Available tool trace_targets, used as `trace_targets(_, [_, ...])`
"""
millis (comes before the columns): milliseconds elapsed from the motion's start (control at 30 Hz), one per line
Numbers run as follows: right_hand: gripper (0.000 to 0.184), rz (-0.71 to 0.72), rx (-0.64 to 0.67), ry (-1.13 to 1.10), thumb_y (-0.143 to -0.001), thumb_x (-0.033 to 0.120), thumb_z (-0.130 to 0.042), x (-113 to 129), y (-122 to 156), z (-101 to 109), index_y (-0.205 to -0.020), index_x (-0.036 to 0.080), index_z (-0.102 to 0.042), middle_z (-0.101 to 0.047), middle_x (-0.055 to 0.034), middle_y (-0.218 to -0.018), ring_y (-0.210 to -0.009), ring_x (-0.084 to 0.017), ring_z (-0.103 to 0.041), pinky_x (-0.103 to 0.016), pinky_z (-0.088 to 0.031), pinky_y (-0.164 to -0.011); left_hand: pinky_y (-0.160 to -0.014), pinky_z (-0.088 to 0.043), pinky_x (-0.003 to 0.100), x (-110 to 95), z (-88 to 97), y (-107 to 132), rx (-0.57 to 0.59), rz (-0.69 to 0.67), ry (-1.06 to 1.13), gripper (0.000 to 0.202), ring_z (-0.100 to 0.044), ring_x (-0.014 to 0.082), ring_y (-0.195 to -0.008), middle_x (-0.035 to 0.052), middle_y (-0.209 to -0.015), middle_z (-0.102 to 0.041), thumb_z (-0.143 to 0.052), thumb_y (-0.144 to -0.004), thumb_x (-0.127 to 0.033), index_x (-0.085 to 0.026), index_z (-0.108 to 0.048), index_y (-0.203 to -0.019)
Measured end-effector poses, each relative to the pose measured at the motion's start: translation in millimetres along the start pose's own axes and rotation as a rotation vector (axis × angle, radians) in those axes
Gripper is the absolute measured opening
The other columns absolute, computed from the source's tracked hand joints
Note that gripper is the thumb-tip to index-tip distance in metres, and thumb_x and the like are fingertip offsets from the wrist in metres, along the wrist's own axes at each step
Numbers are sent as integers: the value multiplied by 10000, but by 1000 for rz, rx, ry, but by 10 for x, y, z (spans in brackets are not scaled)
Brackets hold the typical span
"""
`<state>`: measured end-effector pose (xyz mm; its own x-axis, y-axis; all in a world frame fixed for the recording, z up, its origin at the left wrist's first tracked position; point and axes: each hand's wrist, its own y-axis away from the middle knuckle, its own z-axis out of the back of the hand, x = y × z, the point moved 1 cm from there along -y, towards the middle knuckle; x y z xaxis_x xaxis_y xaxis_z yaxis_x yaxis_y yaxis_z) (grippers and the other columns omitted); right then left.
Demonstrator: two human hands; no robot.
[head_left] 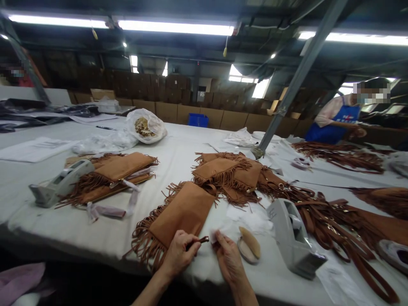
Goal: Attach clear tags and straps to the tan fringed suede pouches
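A brown fringed pouch (185, 212) lies flat at the table's front edge, its fringe spread to the left. My left hand (180, 253) rests over the pouch's lower right corner, fingers closed on a short brown leather strap (204, 239) with a metal glint at its end. Just right of it, my right hand (228, 255) is pinched on a small whitish piece (214, 236), too blurred to tell whether it is paper or film. A tan pad (250, 242) with a pale round base sits beside my right hand.
Grey tape dispensers stand at right (296, 242) and left (60, 182). Fringed pouches lie stacked at left (127, 165) and centre (219, 170). Brown straps (338, 229) tangle at right. A slanted metal post (296, 80) rises behind. A co-worker in a blue apron (338, 123) stands far right.
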<state>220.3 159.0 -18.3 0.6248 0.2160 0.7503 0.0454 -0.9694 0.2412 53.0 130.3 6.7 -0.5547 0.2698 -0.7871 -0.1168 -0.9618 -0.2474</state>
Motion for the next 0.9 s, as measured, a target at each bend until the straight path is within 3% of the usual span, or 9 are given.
trace_targets(467, [274, 24, 36, 154, -654, 428, -800, 83, 61, -85, -686, 166, -725, -689, -30, -713, -698, -165, -570, -288, -452, -730, -770, -391, 342, -60, 27, -12, 52, -34, -38, 262, -568, 186, -700, 24, -637, -677, -494, -878, -317, -231, -730, -803])
trace_targets(900, [325, 8, 61, 213, -664, 467, -782, 90, 78, -117, -651, 149, -714, -664, -23, -645, -648, -147, -533, -278, -417, -700, -768, -393, 341, -30, -15, -4, 5, -58, -96, 233, -563, 185, -704, 34, -675, -683, -514, -867, -289, -229, -736, -830])
